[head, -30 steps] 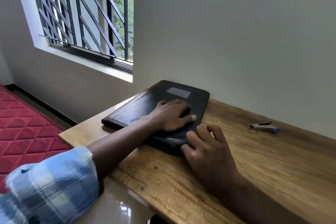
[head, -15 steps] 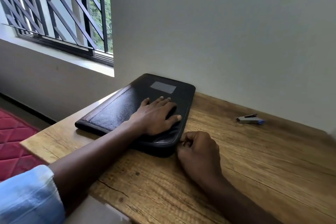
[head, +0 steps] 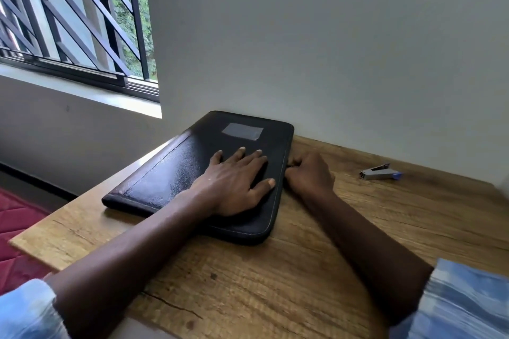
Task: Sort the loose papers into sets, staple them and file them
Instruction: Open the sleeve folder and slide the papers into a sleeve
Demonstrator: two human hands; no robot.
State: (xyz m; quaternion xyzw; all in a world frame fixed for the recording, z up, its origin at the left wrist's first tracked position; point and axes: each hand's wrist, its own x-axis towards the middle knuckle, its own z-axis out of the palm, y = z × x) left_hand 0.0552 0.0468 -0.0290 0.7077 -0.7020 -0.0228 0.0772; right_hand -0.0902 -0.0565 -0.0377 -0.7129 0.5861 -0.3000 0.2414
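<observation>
A black leather zip folder (head: 170, 173) lies shut on the wooden desk (head: 371, 228), its far end against the wall. My left hand (head: 234, 181) presses flat on its cover, fingers spread. My right hand (head: 308, 173) sits against the folder's right edge about halfway along. Its fingers are curled and pinch at the zipper there; the pull itself is hidden under them. A small silver stapler (head: 380, 172) with a blue end lies on the desk to the right, apart from both hands. No loose papers are in view.
A white wall (head: 358, 49) runs along the back of the desk. A barred window (head: 68, 22) is at the upper left. A red quilted mattress (head: 16, 228) lies on the floor past the desk's left edge.
My right hand has slid from the folder's near right corner away from me along its right edge. My left hand has stayed flat on the cover. The camera has swung to the right.
</observation>
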